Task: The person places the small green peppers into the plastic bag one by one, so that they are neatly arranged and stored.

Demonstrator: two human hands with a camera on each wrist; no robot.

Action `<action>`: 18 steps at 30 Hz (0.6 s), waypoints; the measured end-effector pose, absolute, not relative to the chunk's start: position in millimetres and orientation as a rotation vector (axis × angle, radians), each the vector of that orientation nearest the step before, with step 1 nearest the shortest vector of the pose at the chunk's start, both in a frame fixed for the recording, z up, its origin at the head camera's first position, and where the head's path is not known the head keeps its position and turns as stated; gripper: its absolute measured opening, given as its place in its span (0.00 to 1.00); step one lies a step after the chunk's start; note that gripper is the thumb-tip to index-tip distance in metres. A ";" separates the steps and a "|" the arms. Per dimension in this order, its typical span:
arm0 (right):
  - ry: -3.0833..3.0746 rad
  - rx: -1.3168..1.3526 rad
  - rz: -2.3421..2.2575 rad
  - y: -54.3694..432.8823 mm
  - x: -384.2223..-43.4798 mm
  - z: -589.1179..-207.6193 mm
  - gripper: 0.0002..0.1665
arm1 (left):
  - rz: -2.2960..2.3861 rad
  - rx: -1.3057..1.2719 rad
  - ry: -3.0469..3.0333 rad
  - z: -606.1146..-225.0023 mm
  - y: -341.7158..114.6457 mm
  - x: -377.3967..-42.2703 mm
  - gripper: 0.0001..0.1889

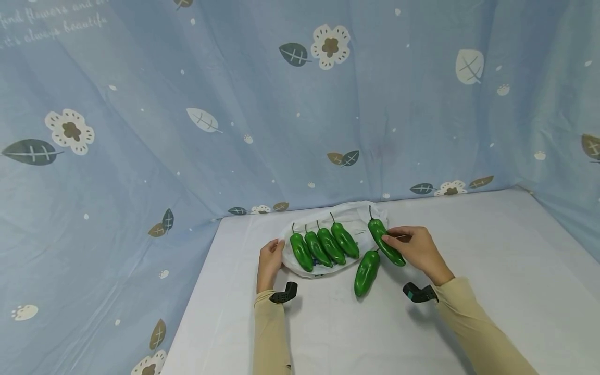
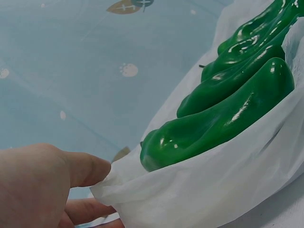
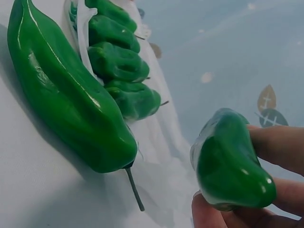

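Observation:
Several glossy green chili peppers [image 1: 330, 246] lie side by side on a thin white plastic bag [image 1: 307, 271], stems toward the back. My left hand [image 1: 270, 262] pinches the bag's left edge between thumb and fingers, as the left wrist view [image 2: 35, 183] shows up close. My right hand [image 1: 416, 251] grips another green chili pepper [image 1: 385, 242] over the bag's right end; the right wrist view shows it end-on between thumb and fingers. One more green chili pepper [image 1: 366, 273] rests on the white cloth just in front of the bag, below the held one.
A white cloth covers the table [image 1: 328, 333]. Behind and on the sides hangs a blue curtain [image 1: 262, 104] printed with leaves and flowers. Small black cameras [image 1: 284, 292] are strapped at both wrists.

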State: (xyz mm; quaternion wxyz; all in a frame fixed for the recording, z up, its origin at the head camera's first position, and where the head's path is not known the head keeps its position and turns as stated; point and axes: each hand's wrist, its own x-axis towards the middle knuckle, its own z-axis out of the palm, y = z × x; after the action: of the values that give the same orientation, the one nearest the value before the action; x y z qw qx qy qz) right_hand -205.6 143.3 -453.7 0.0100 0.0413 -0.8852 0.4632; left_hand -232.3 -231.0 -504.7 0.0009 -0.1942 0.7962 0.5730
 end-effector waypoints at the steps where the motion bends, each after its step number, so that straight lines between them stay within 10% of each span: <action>1: -2.762 0.128 1.454 142.7 -206.5 -454.2 0.26 | 1.796 -0.609 2.504 -505.3 -231.1 -232.4 0.28; 18: -2.753 0.111 1.495 138.3 -225.1 -458.4 0.26 | 1.786 -0.627 2.515 -506.0 -230.7 -231.8 0.29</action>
State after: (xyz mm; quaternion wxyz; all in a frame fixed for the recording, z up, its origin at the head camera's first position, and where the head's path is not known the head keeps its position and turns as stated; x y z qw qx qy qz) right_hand -225.1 138.3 -458.4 0.0037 0.0353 -0.8783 0.4769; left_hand -231.8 -230.7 -506.0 -0.0032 -0.1993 0.7991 0.5673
